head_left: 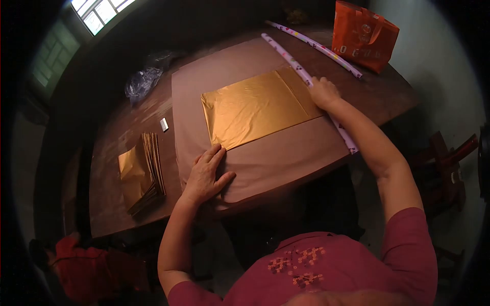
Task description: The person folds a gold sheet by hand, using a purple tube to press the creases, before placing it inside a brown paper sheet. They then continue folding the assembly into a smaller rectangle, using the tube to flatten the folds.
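Note:
A shiny gold rectangular packet or folded sheet [255,108] lies flat on a large brownish-pink paper sheet [270,162]. My left hand [205,174] rests palm down, fingers spread, with its fingertips at the packet's near left corner. Along the packet's right end runs a long pale purple patterned roll [286,55]. My right hand [325,94] is closed over the middle of this roll, its fingertips partly hidden. Part of the roll passes beneath my hand and forearm.
A folded gold stack [140,176] stands left of the paper on the wooden table [109,148]. Nearby are a small white piece [164,124] and clear plastic [144,81]. A second patterned roll [321,48] and an orange bag [363,38] are at the far right.

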Available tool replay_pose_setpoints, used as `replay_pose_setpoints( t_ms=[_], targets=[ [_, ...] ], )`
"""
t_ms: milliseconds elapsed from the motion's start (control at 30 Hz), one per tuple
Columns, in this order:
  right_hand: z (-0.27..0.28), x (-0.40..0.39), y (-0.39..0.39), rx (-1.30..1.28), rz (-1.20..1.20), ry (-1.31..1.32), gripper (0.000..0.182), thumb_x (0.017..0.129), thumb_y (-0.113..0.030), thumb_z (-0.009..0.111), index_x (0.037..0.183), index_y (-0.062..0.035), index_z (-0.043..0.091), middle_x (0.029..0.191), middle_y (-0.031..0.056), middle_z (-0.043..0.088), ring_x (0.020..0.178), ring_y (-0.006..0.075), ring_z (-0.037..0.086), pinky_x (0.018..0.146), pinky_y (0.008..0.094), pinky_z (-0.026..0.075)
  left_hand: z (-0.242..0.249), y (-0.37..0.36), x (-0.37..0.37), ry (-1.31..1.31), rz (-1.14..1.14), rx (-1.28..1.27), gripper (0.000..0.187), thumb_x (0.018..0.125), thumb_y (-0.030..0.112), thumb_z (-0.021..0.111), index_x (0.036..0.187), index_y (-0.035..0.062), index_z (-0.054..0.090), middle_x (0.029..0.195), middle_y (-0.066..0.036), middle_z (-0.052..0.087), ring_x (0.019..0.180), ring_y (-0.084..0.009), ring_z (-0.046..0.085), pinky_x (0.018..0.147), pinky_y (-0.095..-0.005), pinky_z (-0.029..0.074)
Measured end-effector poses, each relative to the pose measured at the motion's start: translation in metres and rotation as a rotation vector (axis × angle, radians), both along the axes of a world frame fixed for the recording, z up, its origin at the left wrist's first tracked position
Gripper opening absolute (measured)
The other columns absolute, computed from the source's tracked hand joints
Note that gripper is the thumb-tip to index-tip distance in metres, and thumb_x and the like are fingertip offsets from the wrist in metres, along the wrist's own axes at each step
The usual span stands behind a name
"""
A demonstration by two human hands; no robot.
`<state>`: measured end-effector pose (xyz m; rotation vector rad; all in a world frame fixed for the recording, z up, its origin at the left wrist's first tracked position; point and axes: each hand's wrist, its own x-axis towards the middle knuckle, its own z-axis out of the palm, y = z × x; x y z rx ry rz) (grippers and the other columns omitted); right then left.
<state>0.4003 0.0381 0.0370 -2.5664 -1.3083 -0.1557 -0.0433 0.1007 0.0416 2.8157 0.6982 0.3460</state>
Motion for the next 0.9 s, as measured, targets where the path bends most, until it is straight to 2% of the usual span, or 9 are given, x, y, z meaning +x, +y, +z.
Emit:
replay_pose_setpoints(
  t_ms=[100,267,333,367,433,600,700,800,900],
  targets=[
    [0.003,0.030,-0.019,-0.038,-0.031,-0.003,0.034,0.096,-0.023,0.050,0.120,-0.0008,0.060,0.120,0.0265,0.061,0.110,0.0440,0.063,0.095,0.0509,0.050,0.002,0.002,0.000,0.008,-0.006,-0.025,0.073,0.087,0.046,0.068,0.141,-0.0007,0.050,0.148,-0.020,0.045,0.139,-0.0336,0.041,0.115,-0.0455,0.030],
    [0.013,-0.045,-0.026,0.099,0.181,0.104,0.032,0.094,-0.025,0.053,0.115,-0.0019,0.061,0.117,0.0277,0.061,0.105,0.0461,0.063,0.092,0.0519,0.050,0.004,0.008,-0.003,-0.015,-0.008,-0.161,0.067,0.089,0.041,0.067,0.140,-0.0008,0.051,0.148,-0.020,0.045,0.139,-0.0350,0.040,0.115,-0.0433,0.031],
    [0.004,-0.087,-0.024,0.205,0.396,0.171,0.031,0.094,-0.026,0.054,0.114,-0.0028,0.060,0.113,0.0273,0.061,0.103,0.0461,0.062,0.090,0.0522,0.050,-0.004,0.017,-0.005,-0.274,-0.032,-0.427,0.060,0.092,0.031,0.066,0.140,-0.0009,0.050,0.147,-0.019,0.046,0.140,-0.0320,0.040,0.114,-0.0401,0.033],
    [0.000,-0.110,-0.023,0.244,0.494,0.186,0.030,0.095,-0.027,0.054,0.113,-0.0033,0.060,0.111,0.0269,0.061,0.102,0.0455,0.062,0.089,0.0521,0.050,-0.007,0.022,-0.008,-0.338,-0.027,-0.424,0.051,0.094,0.023,0.064,0.138,-0.0015,0.052,0.144,-0.017,0.048,0.136,-0.0294,0.044,0.112,-0.0368,0.037],
    [0.006,-0.152,-0.022,0.160,0.495,0.251,0.030,0.095,-0.026,0.055,0.113,-0.0020,0.060,0.107,0.0257,0.062,0.100,0.0437,0.063,0.088,0.0511,0.051,-0.003,0.024,-0.011,-0.435,0.066,-0.622,0.045,0.095,0.021,0.062,0.133,-0.0022,0.056,0.140,-0.017,0.050,0.131,-0.0281,0.049,0.109,-0.0362,0.039],
    [0.014,-0.197,-0.014,0.094,0.556,0.240,0.028,0.094,-0.019,0.056,0.112,0.0014,0.058,0.107,0.0247,0.062,0.099,0.0408,0.065,0.088,0.0500,0.052,0.003,0.011,-0.029,-0.289,0.101,-0.292,0.040,0.090,0.020,0.067,0.126,0.0003,0.063,0.132,-0.014,0.056,0.121,-0.0268,0.055,0.100,-0.0347,0.045],
    [0.004,-0.209,-0.006,0.036,0.516,0.220,0.027,0.091,-0.013,0.056,0.113,0.0024,0.058,0.109,0.0240,0.062,0.100,0.0392,0.065,0.087,0.0484,0.052,0.016,-0.008,-0.037,-0.056,0.215,-0.096,0.058,0.076,0.035,0.079,0.124,0.0060,0.065,0.134,-0.016,0.056,0.123,-0.0356,0.054,0.105,-0.0437,0.042],
    [-0.005,-0.217,-0.002,0.041,0.493,0.164,0.025,0.092,-0.017,0.057,0.111,-0.0004,0.055,0.104,0.0223,0.061,0.097,0.0386,0.064,0.086,0.0471,0.052,0.036,-0.021,-0.045,0.046,0.220,-0.135,0.060,0.076,0.037,0.079,0.126,0.0075,0.065,0.135,-0.015,0.055,0.124,-0.0359,0.053,0.105,-0.0438,0.042],
    [-0.003,-0.236,-0.009,0.082,0.535,0.062,0.026,0.085,-0.008,0.058,0.110,0.0006,0.055,0.102,0.0201,0.063,0.095,0.0351,0.066,0.084,0.0450,0.053,0.069,-0.027,-0.040,0.154,0.312,-0.310,0.058,0.076,0.036,0.079,0.125,0.0072,0.066,0.131,-0.016,0.058,0.120,-0.0357,0.056,0.102,-0.0415,0.045]
  ],
)
